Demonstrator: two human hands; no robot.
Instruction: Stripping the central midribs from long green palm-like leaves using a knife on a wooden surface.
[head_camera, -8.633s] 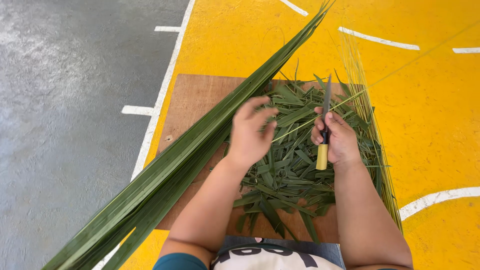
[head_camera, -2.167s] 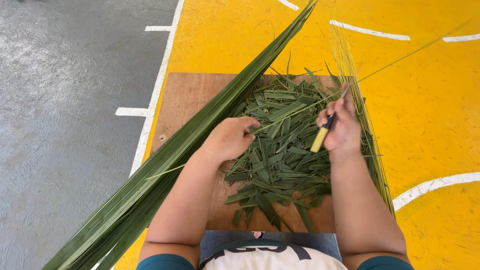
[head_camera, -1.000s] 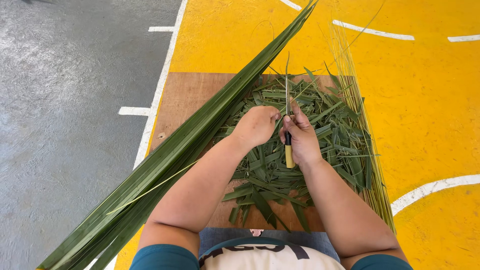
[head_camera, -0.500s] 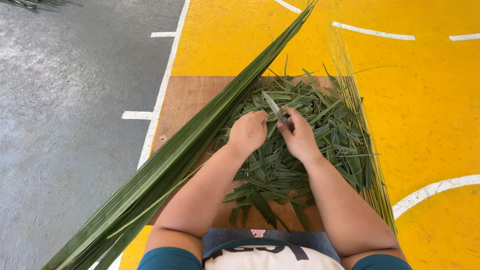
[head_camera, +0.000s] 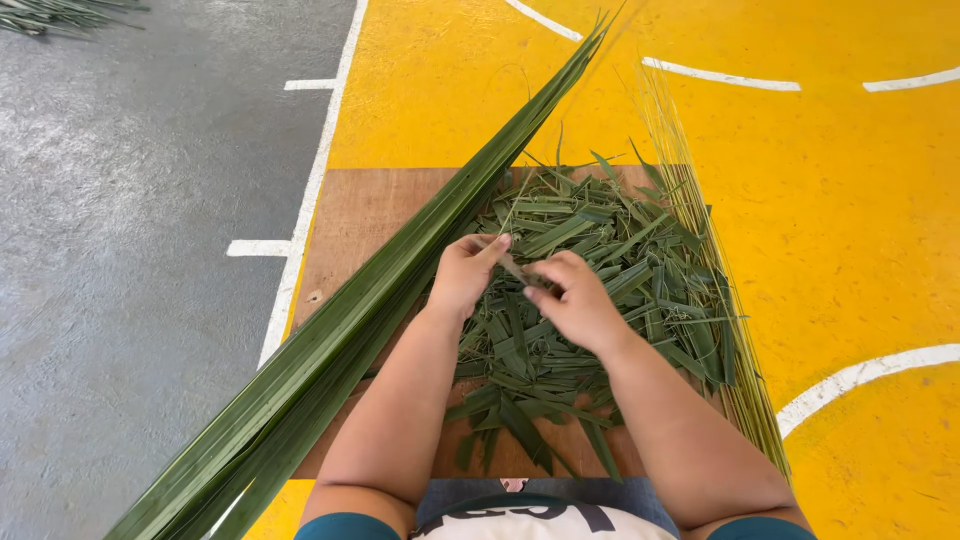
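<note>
My left hand (head_camera: 463, 277) and my right hand (head_camera: 578, 303) meet over a pile of cut green leaf pieces (head_camera: 610, 250) on a brown wooden board (head_camera: 355, 215). My right hand is closed around a knife; its handle is hidden and only the grey blade (head_camera: 517, 270) shows, pointing left. The fingertips of my left hand pinch together at the blade's tip, apparently on a thin leaf strip. A long bundle of green palm leaves (head_camera: 350, 325) runs from the bottom left to the top right, just left of my left arm.
A bundle of thin yellowish leaf ribs (head_camera: 705, 225) lies along the board's right edge. The board sits on a yellow painted floor (head_camera: 850, 200) with white lines; grey concrete (head_camera: 130, 250) is to the left. More leaves (head_camera: 60, 15) lie at the far top left.
The knife stood upright with its yellow handle showing a second ago; now the blade lies low, pointing at my left hand. Both hands have drawn together over the pile.
</note>
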